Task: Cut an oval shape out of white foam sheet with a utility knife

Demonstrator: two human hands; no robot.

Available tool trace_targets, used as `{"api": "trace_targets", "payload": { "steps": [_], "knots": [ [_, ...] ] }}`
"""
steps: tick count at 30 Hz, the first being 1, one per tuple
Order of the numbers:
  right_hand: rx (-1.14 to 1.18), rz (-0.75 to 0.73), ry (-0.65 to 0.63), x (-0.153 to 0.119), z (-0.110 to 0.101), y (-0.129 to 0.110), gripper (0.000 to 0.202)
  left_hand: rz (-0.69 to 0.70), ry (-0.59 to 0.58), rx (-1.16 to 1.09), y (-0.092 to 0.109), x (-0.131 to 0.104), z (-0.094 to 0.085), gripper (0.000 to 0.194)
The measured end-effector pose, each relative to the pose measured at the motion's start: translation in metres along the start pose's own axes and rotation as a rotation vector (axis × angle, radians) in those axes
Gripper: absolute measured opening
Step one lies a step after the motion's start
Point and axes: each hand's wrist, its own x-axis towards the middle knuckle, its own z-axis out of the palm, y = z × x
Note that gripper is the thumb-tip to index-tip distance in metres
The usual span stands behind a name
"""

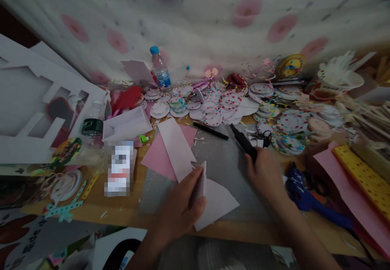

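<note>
The left hand [183, 205] pinches a piece of folded white paper [217, 203] between thumb and fingers, one narrow part standing up on edge, the broader part spreading to the right, over the front of a grey mat [224, 156]. The right hand [266, 170] is wrapped around a slim black tool [245, 142], knife-like in shape, its tip pointing forward and away from the left hand; the tip touches no paper. What kind of tip it has is too dim to tell.

Good handling here probably means a light, even pinch, so the paper does not crease where it should be smooth, and its edges lined up before the fold is pressed. The tip is best pointed away from the left thumb, as it is now, and the paper supported on the mat whenever the tool meets it.

Just beyond the left hand, a pale strip [175, 148] lies across a pink sheet [155, 156]; room to their right would suit flattening. Further off on the desk [129, 213] are a black pen [211, 130] and piles of dotted discs [231, 99].
</note>
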Motion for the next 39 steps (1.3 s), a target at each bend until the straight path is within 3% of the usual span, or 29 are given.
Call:
{"api": "trace_targets", "payload": {
  "steps": [4,7,10,14,17,20,23,26,32,36,39],
  "knots": [
    [0.324,0.115,0.000,-0.026,-0.013,-0.006,0.030,-0.145,0.239,-0.011,0.011,-0.009,0.005,0.043],
    [0.559,0.174,-0.059,-0.043,-0.024,-0.016,0.027,-0.149,0.306,0.051,0.006,-0.014,0.010,0.042],
    [0.641,0.190,-0.145,-0.054,-0.035,-0.024,0.021,-0.154,0.263,0.163,-0.003,-0.017,0.013,0.043],
    [0.676,0.140,-0.237,-0.068,-0.046,-0.036,0.014,-0.327,0.126,0.323,-0.007,-0.019,0.015,0.046],
    [0.704,0.036,-0.398,-0.078,-0.051,-0.051,0.007,-0.268,0.057,0.350,-0.010,-0.019,0.019,0.048],
    [0.671,-0.094,-0.554,-0.082,-0.054,-0.067,0.016,-0.191,0.048,0.307,-0.015,-0.020,0.026,0.063],
    [0.607,-0.151,-0.622,-0.083,-0.054,-0.076,0.018,-0.166,0.066,0.232,-0.019,-0.023,0.033,0.071],
    [0.559,-0.126,-0.651,-0.085,-0.051,-0.078,0.011,-0.157,0.059,0.189,-0.021,-0.027,0.039,0.077],
    [0.596,-0.163,-0.596,-0.083,-0.053,-0.079,0.054,-0.172,0.099,0.064,-0.022,-0.029,0.041,0.080],
    [0.613,-0.184,-0.558,-0.080,-0.059,-0.083,0.063,-0.188,0.121,-0.073,-0.019,-0.028,0.033,0.071],
    [0.619,-0.204,-0.522,-0.079,-0.062,-0.085,0.064,-0.118,0.110,-0.094,-0.015,-0.027,0.030,0.066]
  ]
}}
